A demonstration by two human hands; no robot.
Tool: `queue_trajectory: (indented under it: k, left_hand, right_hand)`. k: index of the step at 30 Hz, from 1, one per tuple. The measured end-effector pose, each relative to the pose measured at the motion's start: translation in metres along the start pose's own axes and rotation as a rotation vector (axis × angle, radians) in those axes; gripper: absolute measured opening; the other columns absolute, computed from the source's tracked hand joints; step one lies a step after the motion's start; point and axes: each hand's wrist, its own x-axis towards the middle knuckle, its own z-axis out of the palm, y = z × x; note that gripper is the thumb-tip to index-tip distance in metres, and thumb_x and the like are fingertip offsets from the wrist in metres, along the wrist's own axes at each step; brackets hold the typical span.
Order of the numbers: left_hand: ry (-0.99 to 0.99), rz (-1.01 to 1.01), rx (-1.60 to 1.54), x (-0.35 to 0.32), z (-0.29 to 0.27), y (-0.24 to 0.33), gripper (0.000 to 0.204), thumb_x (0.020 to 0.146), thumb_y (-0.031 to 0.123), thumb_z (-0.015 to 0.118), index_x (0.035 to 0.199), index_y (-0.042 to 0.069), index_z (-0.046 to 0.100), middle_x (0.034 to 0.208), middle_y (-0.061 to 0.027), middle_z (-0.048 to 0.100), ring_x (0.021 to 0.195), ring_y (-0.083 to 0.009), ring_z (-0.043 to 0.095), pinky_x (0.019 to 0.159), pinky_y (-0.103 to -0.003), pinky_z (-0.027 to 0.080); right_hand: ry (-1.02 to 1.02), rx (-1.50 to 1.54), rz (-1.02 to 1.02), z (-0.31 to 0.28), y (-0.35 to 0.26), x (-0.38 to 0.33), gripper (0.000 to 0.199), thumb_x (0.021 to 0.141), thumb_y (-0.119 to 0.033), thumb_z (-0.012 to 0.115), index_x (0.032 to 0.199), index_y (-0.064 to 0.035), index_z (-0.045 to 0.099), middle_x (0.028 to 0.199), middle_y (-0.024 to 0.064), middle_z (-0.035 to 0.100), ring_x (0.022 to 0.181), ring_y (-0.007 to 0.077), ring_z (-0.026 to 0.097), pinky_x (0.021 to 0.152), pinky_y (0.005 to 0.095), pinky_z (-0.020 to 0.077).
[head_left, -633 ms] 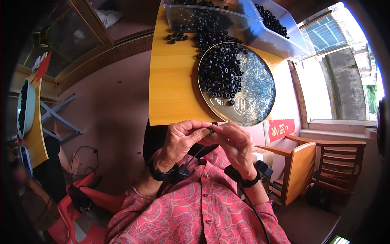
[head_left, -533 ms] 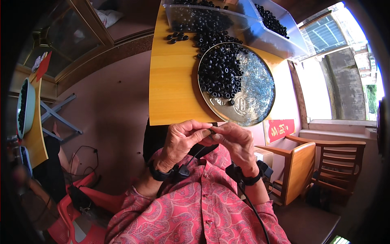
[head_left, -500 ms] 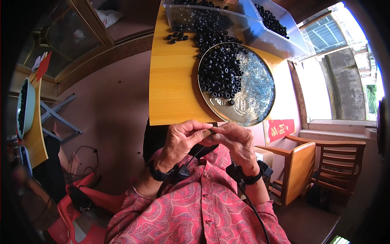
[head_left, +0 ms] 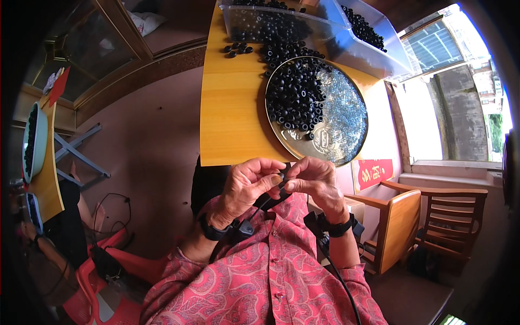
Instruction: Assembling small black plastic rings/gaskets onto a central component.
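Observation:
Just in front of the table's near edge, both my hands are held close together over my lap. My left hand (head_left: 242, 187) pinches a small dark piece (head_left: 281, 176) between thumb and forefinger; its kind is mostly hidden by the fingers. My right hand (head_left: 317, 184) is closed in a pinch right beside it, and what its fingertips hold is too small to make out. Beyond the hands lies a round metal tray (head_left: 287, 142), with black ring-shaped pieces (head_left: 295, 95) heaped on its left and tiny clear bluish beads (head_left: 344, 111) spread on its right.
More loose black pieces (head_left: 284, 51) lie on the yellow wooden table (head_left: 230, 119) behind the tray. A clear plastic bin (head_left: 374, 57) holds others. At right stand wooden chairs (head_left: 398, 230). A person's arm (head_left: 54, 257) shows at far left, near a pale basin (head_left: 37, 141).
My right hand has drawn slightly apart from the left, and its fingers have shifted their pinch. The left hand has barely moved. The tray and pieces stay put.

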Motion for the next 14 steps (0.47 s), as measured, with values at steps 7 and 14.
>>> queue_trajectory:
  k: [7,14]
  left_hand:
    - [0.026,-0.003,-0.136,0.0033,-0.0049,-0.0049,0.014,0.088,0.007,0.066,0.097,-0.001,0.059,0.077,-0.0054,0.063,0.059,-0.0131,0.063,0.054,-0.023,0.051]
    - [0.028,0.019,-0.179,0.0035,-0.0062,-0.0074,0.013,0.088,0.009,0.066,0.097,0.0,0.062,0.073,-0.0061,0.065,0.056,-0.0143,0.064,0.051,-0.021,0.049]
  right_hand:
    - [-0.06,-0.162,-0.139,-0.0049,0.0021,0.0031,0.012,0.073,0.003,0.077,0.079,-0.0007,0.067,0.08,0.0039,0.065,0.075,0.0112,0.062,0.067,0.0241,0.0503]
    - [-0.071,-0.134,-0.115,-0.0041,0.0027,0.0049,0.01,0.074,0.003,0.077,0.079,-0.0006,0.069,0.08,0.0046,0.066,0.075,0.0118,0.062,0.068,0.0242,0.0505]
